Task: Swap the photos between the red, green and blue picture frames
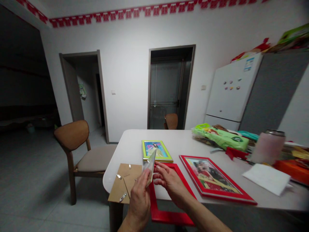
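Note:
My left hand [139,196] is closed around the lower part of a thin, pale flat panel [151,167], which stands tilted and nearly edge-on to me. Close to the panel's right side is my right hand [170,182], its fingers apart and slightly bent; whether the fingertips touch it is hard to tell. Below both hands lies a red picture frame border [169,216] with an open middle. A brown backing board [120,178] with metal clips rests left of my left hand. Beyond the hands lies a yellow-green framed picture [158,150].
A red framed photo [214,180] lies to the right on the white table [178,140]. Farther right are a green package [224,137], a pink jar [269,146] and a white folded sheet [266,178]. A chair [96,159] stands left of the table.

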Demonstrator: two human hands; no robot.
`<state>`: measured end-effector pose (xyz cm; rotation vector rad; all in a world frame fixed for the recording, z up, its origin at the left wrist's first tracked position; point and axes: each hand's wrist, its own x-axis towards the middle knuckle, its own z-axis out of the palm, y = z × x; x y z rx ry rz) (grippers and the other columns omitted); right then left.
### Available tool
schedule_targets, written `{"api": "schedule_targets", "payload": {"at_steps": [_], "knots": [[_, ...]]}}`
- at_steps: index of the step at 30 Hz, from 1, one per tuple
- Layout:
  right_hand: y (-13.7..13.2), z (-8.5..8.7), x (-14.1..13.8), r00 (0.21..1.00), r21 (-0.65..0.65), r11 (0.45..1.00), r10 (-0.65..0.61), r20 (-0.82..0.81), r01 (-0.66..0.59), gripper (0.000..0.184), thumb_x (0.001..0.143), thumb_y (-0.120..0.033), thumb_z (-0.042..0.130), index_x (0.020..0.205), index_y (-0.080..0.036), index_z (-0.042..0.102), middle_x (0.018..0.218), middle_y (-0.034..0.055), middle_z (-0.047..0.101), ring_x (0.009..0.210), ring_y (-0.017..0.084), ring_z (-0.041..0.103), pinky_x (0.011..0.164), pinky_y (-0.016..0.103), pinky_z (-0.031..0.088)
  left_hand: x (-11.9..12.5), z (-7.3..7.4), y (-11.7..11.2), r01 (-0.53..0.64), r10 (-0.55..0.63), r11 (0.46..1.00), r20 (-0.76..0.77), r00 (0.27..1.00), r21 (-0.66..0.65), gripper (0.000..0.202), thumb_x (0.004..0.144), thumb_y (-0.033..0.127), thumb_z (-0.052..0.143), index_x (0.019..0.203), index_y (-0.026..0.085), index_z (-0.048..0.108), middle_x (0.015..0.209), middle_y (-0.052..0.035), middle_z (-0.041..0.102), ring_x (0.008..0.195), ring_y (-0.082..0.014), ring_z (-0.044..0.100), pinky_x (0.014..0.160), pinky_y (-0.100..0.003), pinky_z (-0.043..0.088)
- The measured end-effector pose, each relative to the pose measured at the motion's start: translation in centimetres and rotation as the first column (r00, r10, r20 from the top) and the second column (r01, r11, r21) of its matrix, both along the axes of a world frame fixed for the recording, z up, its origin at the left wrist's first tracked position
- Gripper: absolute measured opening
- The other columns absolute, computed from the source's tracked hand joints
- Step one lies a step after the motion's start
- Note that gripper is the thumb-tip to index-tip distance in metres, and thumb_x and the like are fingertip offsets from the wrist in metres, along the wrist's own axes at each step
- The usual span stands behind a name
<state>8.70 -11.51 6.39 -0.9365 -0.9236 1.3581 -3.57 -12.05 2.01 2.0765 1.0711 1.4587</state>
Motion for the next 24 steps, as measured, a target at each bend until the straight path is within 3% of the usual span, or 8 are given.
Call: {"api": "schedule_targets", "payload": {"at_steps": [3,6,9,12,15,18,21,24], "knots": [[-0.2,-1.4,0.5,0.997,-0.123,0.990,-0.074,-0.017,0.071,0.032,0.063,-0.035,0.059,0.089,-0.017,0.056,0.079,0.0048,0.064,0.059,0.010,0.057,0.051,0.021,0.043,1.1,1.2,-0.6,0.035,0.035,0.982,0.364,0.931,-0.184,0.032,0.078,0.023,0.040,0.106,0.017,0.053,0.104,-0.0072,0.059,0.098,-0.0209,0.052,0.087,-0.033,0.038],[0.0,-3.7,1.4,0.993,-0.170,0.985,-0.033,-0.115,0.013,0.027,0.065,-0.032,0.056,0.088,-0.019,0.054,0.076,0.0036,0.065,0.061,0.012,0.059,0.056,0.023,0.045,2.5,1.6,-1.4,0.195,0.036,0.932,0.611,0.791,-0.306,0.033,0.076,0.034,0.047,0.101,0.014,0.055,0.094,-0.0081,0.063,0.089,-0.0223,0.056,0.079,-0.031,0.043],[0.5,-4.7,3.2,0.972,-0.096,0.988,-0.139,-0.189,0.123,0.030,0.062,-0.023,0.055,0.092,-0.020,0.053,0.074,0.0013,0.066,0.066,0.014,0.061,0.058,0.024,0.046,3.2,1.4,-1.4,0.341,-0.011,0.886,0.721,0.693,-0.314,0.039,0.071,0.035,0.052,0.104,0.014,0.052,0.100,-0.0094,0.061,0.094,-0.0222,0.054,0.081,-0.030,0.042],[1.0,-4.4,5.7,0.975,-0.102,0.977,-0.197,-0.106,0.187,0.034,0.060,-0.017,0.049,0.094,-0.019,0.054,0.072,0.0024,0.068,0.066,0.017,0.062,0.056,0.026,0.047,2.8,0.7,-0.9,0.379,-0.011,0.860,0.731,0.682,-0.341,0.048,0.066,0.033,0.056,0.109,0.013,0.047,0.110,-0.0123,0.054,0.102,-0.0225,0.049,0.086,-0.032,0.039],[1.2,-4.2,8.0,0.985,-0.164,0.972,-0.158,0.073,0.168,0.038,0.059,-0.013,0.044,0.096,-0.016,0.054,0.066,0.0037,0.068,0.060,0.019,0.062,0.054,0.027,0.047,1.7,-0.2,-0.5,0.268,-0.002,0.866,0.534,0.846,-0.422,0.048,0.066,0.027,0.054,0.111,0.012,0.045,0.116,-0.0142,0.049,0.107,-0.0220,0.045,0.090,-0.032,0.035],[1.5,-4.8,9.3,0.963,-0.168,0.972,-0.120,0.241,0.163,0.040,0.060,-0.013,0.040,0.097,-0.013,0.055,0.062,0.0049,0.067,0.057,0.018,0.062,0.055,0.027,0.047,1.0,-0.9,-0.9,0.086,-0.048,0.892,0.096,0.994,-0.445,0.047,0.066,0.021,0.049,0.112,0.011,0.046,0.117,-0.0124,0.049,0.109,-0.0214,0.043,0.094,-0.034,0.031],[2.1,-5.5,9.5,0.899,-0.110,0.973,-0.139,0.415,0.202,0.040,0.061,-0.015,0.037,0.096,-0.012,0.057,0.064,0.0057,0.067,0.059,0.018,0.062,0.054,0.026,0.046,1.0,-1.4,-1.5,0.004,-0.111,0.918,-0.249,0.962,-0.396,0.051,0.064,0.019,0.048,0.113,0.009,0.045,0.120,-0.0127,0.046,0.112,-0.0223,0.039,0.097,-0.036,0.028],[2.8,-5.6,9.3,0.807,-0.055,0.965,-0.184,0.561,0.258,0.041,0.062,-0.016,0.037,0.097,-0.012,0.058,0.067,0.0054,0.067,0.060,0.018,0.062,0.053,0.025,0.044,1.3,-1.8,-1.9,-0.001,-0.147,0.936,-0.394,0.907,-0.352,0.055,0.063,0.019,0.049,0.116,0.006,0.042,0.126,-0.0154,0.038,0.117,-0.0233,0.033,0.099,-0.037,0.026]]}}
